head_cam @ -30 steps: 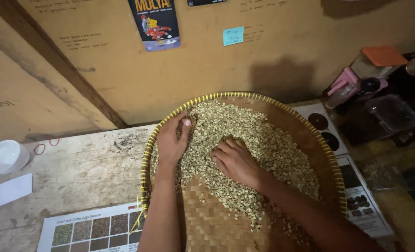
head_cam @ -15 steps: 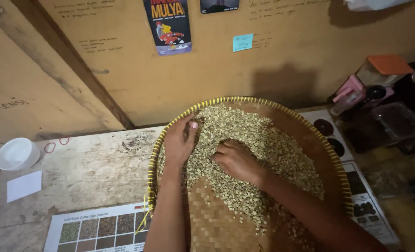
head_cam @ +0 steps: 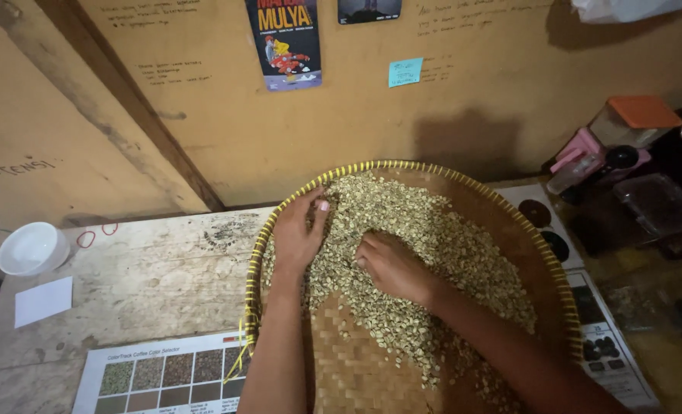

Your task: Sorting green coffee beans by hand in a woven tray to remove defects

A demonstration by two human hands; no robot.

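Wall: tan board behind the table, with a poster (head_cam: 283,42) and a blue sticky note (head_cam: 405,72) pinned up.
Table (head_cam: 149,276): worn pale wood, carrying everything below.
Tray (head_cam: 540,253): round woven bamboo tray with a yellow-bound rim, set right of centre on the table; bare weave shows on the near side.
Beans (head_cam: 448,245): pale green beans heaped across the far and right part of the tray, thinning toward me.
My left hand (head_cam: 299,230): flat on the beans at the tray's left edge, fingers loosely spread and pointing away from me, closed on nothing.
My right hand (head_cam: 391,267): knuckles up in the middle of the heap, fingertips curled down into the beans; I cannot tell whether it grips any.
Key relation: the bulk of the heap lies beyond and to the right of both hands; my right hand is the nearer to it.
Chart (head_cam: 165,376): printed colour chart, near left of the tray.
Bowl (head_cam: 33,248): small white bowl at the far left, well apart from the tray.
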